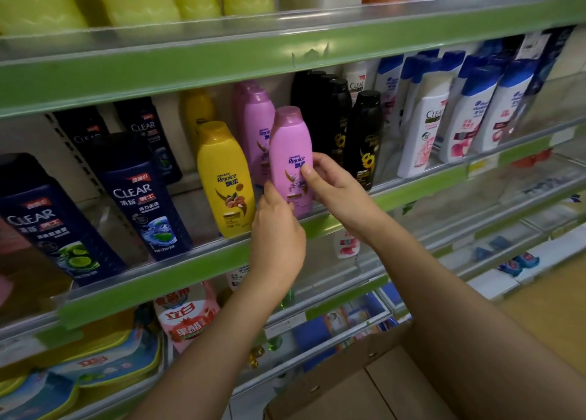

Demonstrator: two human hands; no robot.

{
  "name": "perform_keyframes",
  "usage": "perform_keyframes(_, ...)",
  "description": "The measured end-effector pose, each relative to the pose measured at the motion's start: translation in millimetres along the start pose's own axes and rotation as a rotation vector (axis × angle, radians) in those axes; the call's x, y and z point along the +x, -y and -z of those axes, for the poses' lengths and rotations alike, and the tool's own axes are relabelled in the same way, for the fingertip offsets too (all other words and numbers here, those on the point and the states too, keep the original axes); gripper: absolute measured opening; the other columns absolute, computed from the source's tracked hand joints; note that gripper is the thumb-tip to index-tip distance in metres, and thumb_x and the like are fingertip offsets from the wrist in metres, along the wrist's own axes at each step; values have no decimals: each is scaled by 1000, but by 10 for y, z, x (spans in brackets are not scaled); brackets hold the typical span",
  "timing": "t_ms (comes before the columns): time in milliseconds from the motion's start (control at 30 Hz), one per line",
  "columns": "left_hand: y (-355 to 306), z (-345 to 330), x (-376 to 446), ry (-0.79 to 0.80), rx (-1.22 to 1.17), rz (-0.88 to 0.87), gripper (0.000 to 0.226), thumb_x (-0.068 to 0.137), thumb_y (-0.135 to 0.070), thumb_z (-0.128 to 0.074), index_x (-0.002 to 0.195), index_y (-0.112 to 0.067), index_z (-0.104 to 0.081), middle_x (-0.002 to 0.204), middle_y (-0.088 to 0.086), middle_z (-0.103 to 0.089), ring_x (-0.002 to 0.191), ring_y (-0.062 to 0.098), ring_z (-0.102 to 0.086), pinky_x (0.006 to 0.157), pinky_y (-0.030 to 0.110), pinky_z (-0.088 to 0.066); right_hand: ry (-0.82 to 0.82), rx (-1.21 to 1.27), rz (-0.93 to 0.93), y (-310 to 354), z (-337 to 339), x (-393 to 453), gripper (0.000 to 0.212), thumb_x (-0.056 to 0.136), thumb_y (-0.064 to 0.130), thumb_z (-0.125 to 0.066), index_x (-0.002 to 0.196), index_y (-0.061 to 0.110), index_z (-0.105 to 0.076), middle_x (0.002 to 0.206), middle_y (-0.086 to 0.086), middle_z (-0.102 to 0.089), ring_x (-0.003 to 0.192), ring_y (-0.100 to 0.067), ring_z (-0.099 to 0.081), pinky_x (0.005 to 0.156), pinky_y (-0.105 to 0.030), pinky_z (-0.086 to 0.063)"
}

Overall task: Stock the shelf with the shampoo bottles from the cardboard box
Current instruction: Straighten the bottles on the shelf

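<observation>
My pink bottle [290, 159] stands at the shelf's [190, 270] front edge, hemmed by the yellow bottle [225, 178] just left and black bottles [363, 140] right. Overhead, the upper shelf [158, 70] limits clearance. Open gap between the dark blue bottles [142, 197].

Glossy plastic on the shelf, matt cardboard below.

I see the pink bottle [290, 153] as smooth plastic with a soft sheen, and the yellow bottle [225, 178] beside it shines the same way. The dark blue bottles [142, 194] look slick and glossy with printed labels. The shelf edge [190, 270] carries a clear plastic strip over a matt green band. The cardboard box [364, 384] looks dull, brown and papery.
</observation>
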State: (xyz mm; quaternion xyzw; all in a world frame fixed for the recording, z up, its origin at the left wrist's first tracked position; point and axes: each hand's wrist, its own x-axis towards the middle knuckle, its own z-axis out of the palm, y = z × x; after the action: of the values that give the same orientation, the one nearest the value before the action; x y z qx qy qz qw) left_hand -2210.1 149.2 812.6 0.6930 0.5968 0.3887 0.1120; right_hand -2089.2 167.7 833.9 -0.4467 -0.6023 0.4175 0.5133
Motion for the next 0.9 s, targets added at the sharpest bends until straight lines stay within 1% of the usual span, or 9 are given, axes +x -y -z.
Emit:
perform_keyframes(100,-31,20,-109,19,2,-25,57,96,-19,-47,145,-9,-20,123,12,-51,110,25,-56,85,41,-53,-6,15,-3,36,-1,-46,39,101,17,-48,139,8,-44,125,-8,-63,108,-7,-63,87,-19,-52)
perform_keyframes(167,-70,41,-250,42,8,-40,63,96,-23,-46,148,-13,-12,137,12,-42,124,24,-47,96,40,-49,-31,-13,0,50,20,-80,44,100,19,-51,142,11,-41,130,-3,-59,113,-2,-59,94,-17,-48)
perform_keyframes(233,-134,64,-403,55,37,-68,66,97,-26,-43,150,-13,-5,150,10,-29,136,21,-33,111,34,-35,-59,-73,10,37,82,-139,49,99,26,-52,145,16,-38,138,1,-54,123,-2,-52,103,-20,-44)
perform_keyframes(300,-196,38,-526,37,45,-87,66,98,-28,-41,150,-13,-4,156,7,-17,143,19,-20,110,25,-21,-83,-106,24,22,184,-234,49,99,28,-51,146,20,-38,142,2,-50,129,-3,-48,107,-22,-40)
perform_keyframes(433,-416,-137,-715,-5,46,-88,64,99,-28,-40,151,-12,-6,158,6,-11,145,18,-13,109,24,-12,-103,-77,57,22,501,-480,41,100,26,-50,140,20,-45,137,4,-55,126,-1,-51,108,-26,-42)
perform_keyframes(567,-681,-340,-953,-22,10,-34,59,99,-28,-39,150,-13,-13,156,3,-17,143,14,-16,107,16,-10,-100,-47,58,-7,928,-692,37,100,31,-50,136,21,-51,132,6,-59,123,-3,-54,110,-38,-42)
perform_keyframes(700,-962,-477,-1148,5,-12,61,56,99,-30,-41,148,-16,-19,152,0,-26,140,13,-24,105,16,-15,-86,-51,-2,-15,1375,-897,35,98,40,-51,131,27,-55,130,10,-61,123,-3,-54,109,-41,-42)
perform_keyframes(767,-1121,-508,-1198,12,-10,82,55,98,-31,-42,148,-18,-21,152,-3,-27,139,11,-25,104,15,-15,-87,-52,-25,9,1584,-970,32,99,37,-52,129,27,-56,127,9,-62,121,-4,-55,108,-41,-44)
perform_keyframes(900,-1364,-539,-1200,34,-63,140,54,98,-32,-43,147,-21,-23,150,-2,-31,136,15,-33,107,25,-28,-128,-56,-62,70,1894,-1027,29,99,29,-53,127,22,-58,120,6,-63,115,-8,-58,106,-40,-46)
